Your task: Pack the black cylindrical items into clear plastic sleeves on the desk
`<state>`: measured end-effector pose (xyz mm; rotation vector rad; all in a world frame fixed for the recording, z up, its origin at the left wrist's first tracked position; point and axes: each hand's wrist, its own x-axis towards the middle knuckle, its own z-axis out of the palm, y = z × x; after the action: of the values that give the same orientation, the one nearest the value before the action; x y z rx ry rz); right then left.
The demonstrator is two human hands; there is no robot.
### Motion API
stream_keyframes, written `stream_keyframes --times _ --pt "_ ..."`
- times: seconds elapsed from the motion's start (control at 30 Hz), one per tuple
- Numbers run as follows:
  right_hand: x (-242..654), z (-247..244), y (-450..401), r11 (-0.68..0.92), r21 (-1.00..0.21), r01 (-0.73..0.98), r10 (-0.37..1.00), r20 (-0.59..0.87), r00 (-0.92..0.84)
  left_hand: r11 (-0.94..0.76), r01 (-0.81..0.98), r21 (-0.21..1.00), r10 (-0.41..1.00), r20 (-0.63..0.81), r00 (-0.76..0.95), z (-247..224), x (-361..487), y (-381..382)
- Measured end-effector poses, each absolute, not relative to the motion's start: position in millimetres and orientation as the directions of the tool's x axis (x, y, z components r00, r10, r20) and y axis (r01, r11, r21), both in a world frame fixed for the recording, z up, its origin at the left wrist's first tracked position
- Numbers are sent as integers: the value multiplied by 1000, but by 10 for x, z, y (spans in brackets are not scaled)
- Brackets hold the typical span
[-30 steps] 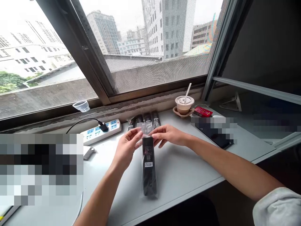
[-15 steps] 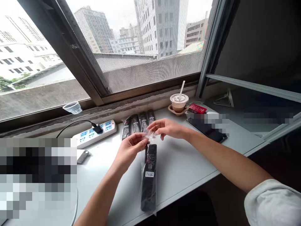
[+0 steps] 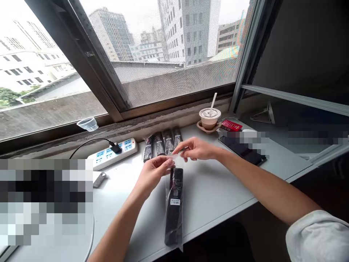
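Observation:
A long black item (image 3: 173, 222) with a white barcode label lies in a clear plastic bag (image 3: 179, 233), its near end at the desk's front edge. My left hand (image 3: 152, 173) pinches the open-looking top of that bag between thumb and fingers, just past the item's far end. At the same end, my right hand (image 3: 197, 149) has its fingers closed on the bag's other corner. The clear film between the two hands is crumpled and pulled up. Behind my hands, several similar bagged black items (image 3: 159, 143) stand side by side against the wall.
A white power strip (image 3: 113, 154) with a black plug is at the left, near a clear plastic cup (image 3: 87, 124). At the back right are a lidded drink (image 3: 209, 118) with a straw, a red box (image 3: 231, 125) and a dark phone (image 3: 242, 150). The lower left is blurred out.
The film at the bag's top has shifted and looks whiter between my fingers. My right fingers have moved slightly. The whole view has shifted a little.

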<state>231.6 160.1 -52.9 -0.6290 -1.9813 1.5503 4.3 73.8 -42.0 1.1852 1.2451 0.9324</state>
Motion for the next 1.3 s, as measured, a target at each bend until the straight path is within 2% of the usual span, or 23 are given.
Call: stream_keyframes --times 0.23,0.4,0.5,0.57,0.63,0.7,0.87,1.0,1.13,1.3 --pt "2305 -516 1558 326 -941 86 627 147 -765 176 111 978 966 -194 169 -432 63 727" --pt "2274 -560 1618 166 -984 -65 757 170 -630 183 99 978 961 -199 193 -427 59 721" --pt "2239 -593 1624 9 -987 -163 823 100 -559 161 93 983 975 -173 142 -436 41 731" --pt "2215 -607 1590 -80 -992 -97 746 5 -666 141 48 989 987 -144 75 -445 23 745" --pt "2190 -616 1537 -114 -993 6 603 -74 -794 116 -12 993 993 -116 13 -451 -1 762" --pt "2167 -622 1492 -110 -993 50 542 -102 -834 90 -71 993 996 -91 -18 -455 -35 780" --pt "2157 -640 1506 -52 -999 8 698 -42 -715 130 -62 990 985 -122 123 -487 -145 822" --pt "2193 -646 1548 -8 -999 -34 745 17 -667 114 -72 991 972 -96 214 -491 -173 822" --pt "2198 -610 1514 26 -996 -82 722 75 -688 72 -103 992 979 -51 199 -453 -118 790" --pt "2125 -609 1458 99 -994 -39 758 101 -645 107 -76 991 983 -94 159 -460 -45 763"
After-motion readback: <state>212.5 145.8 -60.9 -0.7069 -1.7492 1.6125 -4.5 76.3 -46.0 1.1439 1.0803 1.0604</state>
